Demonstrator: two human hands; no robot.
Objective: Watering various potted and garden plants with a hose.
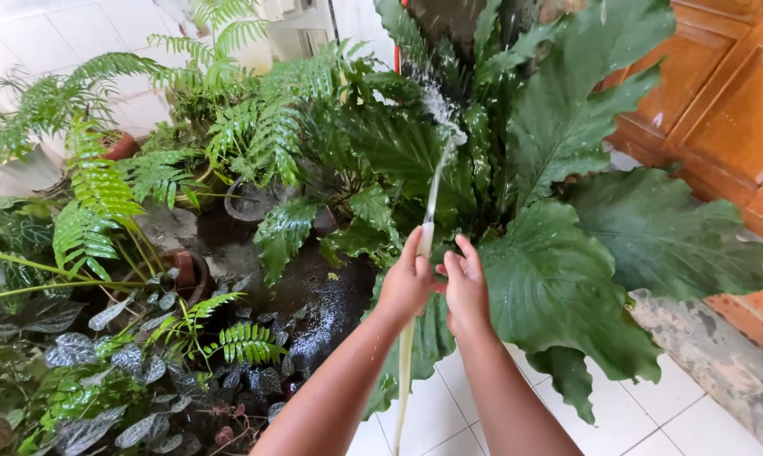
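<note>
Left hand (407, 283) and right hand (466, 287) share a closed grip on a pale hose (405, 363) whose jet (436, 169), if the nozzle wavers, could batter the broad leaves (559, 279) or flood the tiled floor (652, 422).

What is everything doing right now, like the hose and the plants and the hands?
Hose: held up, running, water spraying out.
Water: spraying onto the big leaves.
Left hand: gripping the hose near its end.
Right hand: beside the hose end, fingers up.
Big-leaf plant: upright, getting sprayed.
Ferns: upright, green.
Ground: dark and wet between pots.
Door: shut.
</note>
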